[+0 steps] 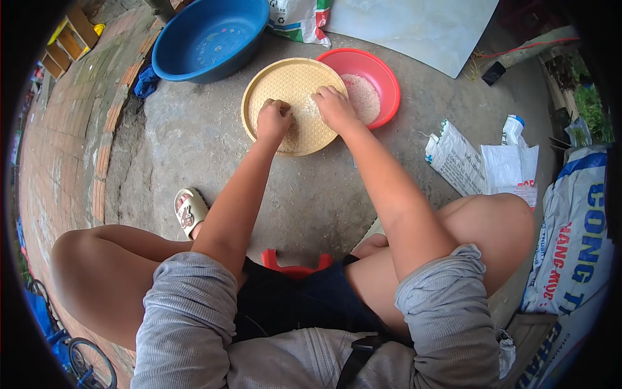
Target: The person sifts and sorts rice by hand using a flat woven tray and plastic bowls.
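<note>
A round woven tray (pixel 298 81) rests partly over a red basin (pixel 391 84) that holds white rice-like grains (pixel 363 100). My left hand (pixel 274 121) is over the left part of the tray, its fingers curled together beside a small brownish patch of grains. Over the tray's right side, next to the basin, is my right hand (pixel 334 108), fingers bent and pressed together near some pale grains. Whatever either hand pinches is too small to make out.
A large blue basin (pixel 214 42) stands at the upper left, beside a printed sack (pixel 295 19). A pale board (pixel 414 29) lies at the top. Empty-looking bags (pixel 457 155) and a big sack (pixel 570 233) are on the right. Grains are scattered on the concrete floor.
</note>
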Tool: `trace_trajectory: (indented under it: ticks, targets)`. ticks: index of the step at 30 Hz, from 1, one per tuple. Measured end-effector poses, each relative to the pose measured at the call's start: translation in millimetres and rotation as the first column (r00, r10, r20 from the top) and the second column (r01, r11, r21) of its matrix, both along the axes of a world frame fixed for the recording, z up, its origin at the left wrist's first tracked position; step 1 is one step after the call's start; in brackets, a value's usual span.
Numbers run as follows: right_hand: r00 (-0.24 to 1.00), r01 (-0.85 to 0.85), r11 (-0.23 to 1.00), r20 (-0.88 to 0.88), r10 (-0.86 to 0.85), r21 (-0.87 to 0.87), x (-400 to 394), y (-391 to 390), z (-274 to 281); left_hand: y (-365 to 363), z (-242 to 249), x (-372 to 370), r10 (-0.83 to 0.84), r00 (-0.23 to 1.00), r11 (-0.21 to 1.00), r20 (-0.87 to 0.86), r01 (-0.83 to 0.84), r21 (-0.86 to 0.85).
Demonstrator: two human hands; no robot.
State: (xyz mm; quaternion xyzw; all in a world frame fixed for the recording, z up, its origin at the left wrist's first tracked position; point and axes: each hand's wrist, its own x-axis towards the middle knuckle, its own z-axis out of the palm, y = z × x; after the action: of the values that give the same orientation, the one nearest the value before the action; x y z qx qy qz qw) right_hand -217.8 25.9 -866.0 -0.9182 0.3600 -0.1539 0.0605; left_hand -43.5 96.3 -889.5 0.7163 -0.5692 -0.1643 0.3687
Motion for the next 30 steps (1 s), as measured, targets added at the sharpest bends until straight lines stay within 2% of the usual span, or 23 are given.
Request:
trace_trajectory:
  ticks: [4, 12, 17, 19, 21, 22, 23, 24, 25, 26, 27, 28, 30]
  targets:
    - [1.000, 0.024, 1.000, 0.019, -0.024, 0.019, 1, 3, -4, 0, -1, 0, 0.001, 1.000, 0.999, -0.017, -0.001, 0.034]
    - [0.988, 0.152, 0.973, -0.020, -0.151, 0.172, -2, 1, 1, -1, 4, -1, -0.014, 1.000, 0.997, -0.021, 0.016, 0.078]
    - [0.984, 0.179, 0.973, -0.047, -0.174, 0.144, -3, -1, 2, -7, -1, 5, -0.010, 0.997, 0.993, -0.077, 0.019, 0.120]
    - [0.980, 0.198, 0.969, -0.032, -0.196, 0.145, -1, -4, -2, -12, -5, 8, 0.103, 0.943, 0.963, -0.315, -0.015, 0.270]
    - [0.937, 0.298, 0.927, 0.113, -0.329, 0.227, 7, -7, -3, -18, -8, 10, 0.163, 0.909, 0.957, -0.383, -0.051, 0.285]
    - [0.938, 0.298, 0.927, 0.113, -0.329, 0.226, 12, -7, -4, -20, -9, 10, 0.223, 0.866, 0.949, -0.448, -0.088, 0.304]
    - [0.930, 0.244, 0.941, 0.220, -0.296, 0.233, 19, -7, -4, -21, -11, 10, 0.225, 0.865, 0.949, -0.449, -0.088, 0.304]
    - [0.909, 0.189, 0.953, 0.326, -0.261, 0.235, 26, -6, -4, -21, -2, 7, 0.261, 0.664, 0.954, -0.700, -0.067, 0.292]
    - [0.909, 0.189, 0.953, 0.325, -0.261, 0.236, 34, 0, 3, -21, 4, 6, 0.270, 0.395, 0.961, -0.878, -0.050, 0.273]
    - [0.911, 0.086, 0.968, 0.374, -0.172, 0.236, 40, 6, 9, -21, 9, 5, 0.270, 0.395, 0.961, -0.878, -0.049, 0.273]
    - [0.903, -0.017, 0.973, 0.422, -0.084, 0.231, 44, 12, 14, -23, 9, 7, 0.277, 0.210, 0.960, -0.938, -0.016, 0.280]
    - [0.903, -0.016, 0.973, 0.422, -0.085, 0.231, 47, 17, 17, -25, 10, 8, 0.280, 0.017, 0.960, -0.960, 0.018, 0.280]
    - [0.913, -0.191, 0.981, 0.364, 0.186, -0.024, 53, 25, 24, -37, -15, 17, 0.316, 0.052, 0.947, -0.947, 0.038, 0.318]
